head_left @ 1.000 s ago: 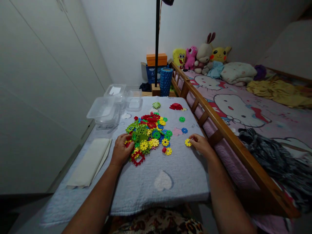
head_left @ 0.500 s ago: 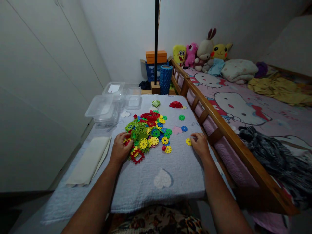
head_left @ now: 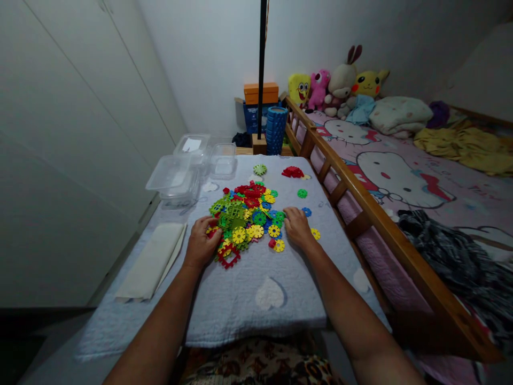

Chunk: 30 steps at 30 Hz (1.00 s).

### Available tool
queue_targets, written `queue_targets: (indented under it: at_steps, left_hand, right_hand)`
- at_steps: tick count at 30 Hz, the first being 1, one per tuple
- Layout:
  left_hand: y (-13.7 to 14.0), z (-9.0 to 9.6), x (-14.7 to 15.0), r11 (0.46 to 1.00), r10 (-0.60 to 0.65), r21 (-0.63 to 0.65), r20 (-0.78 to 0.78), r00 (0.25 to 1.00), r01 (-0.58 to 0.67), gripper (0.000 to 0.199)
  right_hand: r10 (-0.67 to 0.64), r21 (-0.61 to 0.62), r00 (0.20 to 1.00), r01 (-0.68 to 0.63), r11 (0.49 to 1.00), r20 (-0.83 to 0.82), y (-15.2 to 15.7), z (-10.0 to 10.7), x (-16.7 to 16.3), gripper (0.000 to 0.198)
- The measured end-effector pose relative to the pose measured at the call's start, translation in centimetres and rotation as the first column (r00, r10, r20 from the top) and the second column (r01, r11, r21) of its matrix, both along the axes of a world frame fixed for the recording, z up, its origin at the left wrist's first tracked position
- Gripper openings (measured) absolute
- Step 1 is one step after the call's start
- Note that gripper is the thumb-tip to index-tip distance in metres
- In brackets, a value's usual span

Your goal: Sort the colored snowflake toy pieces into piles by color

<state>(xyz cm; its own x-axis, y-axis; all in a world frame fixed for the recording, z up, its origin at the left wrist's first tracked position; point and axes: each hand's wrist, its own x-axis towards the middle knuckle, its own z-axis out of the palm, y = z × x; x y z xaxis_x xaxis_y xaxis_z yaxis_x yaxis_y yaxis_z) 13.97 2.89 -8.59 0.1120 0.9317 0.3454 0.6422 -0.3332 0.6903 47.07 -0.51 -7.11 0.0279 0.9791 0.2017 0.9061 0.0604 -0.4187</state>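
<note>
A pile of plastic building pieces lies mid-table: green window-like squares [head_left: 230,211], red pieces [head_left: 250,195], and yellow, green and blue notched discs. My left hand [head_left: 202,243] rests at the pile's left edge, thumb and fingers apart around a red and yellow piece, with no firm grip visible. At the right edge is my right hand [head_left: 297,227], its fingers reaching toward the green discs [head_left: 277,218]; they are apart, and no held piece shows. Just right of that hand lie a yellow disc [head_left: 315,234] and a blue disc [head_left: 306,212].
Clear plastic boxes [head_left: 176,184] stand at the back left, behind a folded cream cloth [head_left: 150,262]. Farther back on the table are a light-green disc [head_left: 260,169], a red fan-shaped group [head_left: 292,171] and a green disc [head_left: 302,193]. A wooden bed rail [head_left: 360,198] runs along the right.
My right hand has moved left, away from the yellow disc, to the pile's right edge. That disc now lies on the cloth. My left hand stays by the pile; the view has shifted slightly.
</note>
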Motion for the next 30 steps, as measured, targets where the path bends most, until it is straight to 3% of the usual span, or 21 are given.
queue_targets:
  at_steps: [8, 18, 23, 30]
  left_hand:
    - [0.1, 0.0, 0.0, 1.000, -0.007, -0.007, -0.007, 1.000, 0.006, 0.030]
    - [0.1, -0.1, -0.1, 1.000, -0.003, 0.012, -0.004, 1.000, 0.003, 0.029]
    - [0.2, -0.2, -0.2, 1.000, -0.013, 0.008, -0.003, 1.000, 0.013, 0.031]
    - [0.2, -0.3, -0.1, 1.000, -0.012, 0.010, 0.001, 1.000, 0.012, 0.031]
  right_hand:
    - [-0.064, -0.006, 0.995, 0.065, 0.998, 0.082, 0.3, -0.8, -0.5, 0.030]
    - [-0.050, 0.076, 0.998, 0.052, 0.996, -0.024, 1.9, -0.7, 0.7, 0.021]
    - [-0.170, 0.133, 0.953, 0.209, 0.969, -0.252, 4.4, -0.4, 4.6, 0.024]
    - [-0.418, 0.055, 0.778, 0.498, 0.865, -0.468, 8.4, -1.3, 12.5, 0.010]
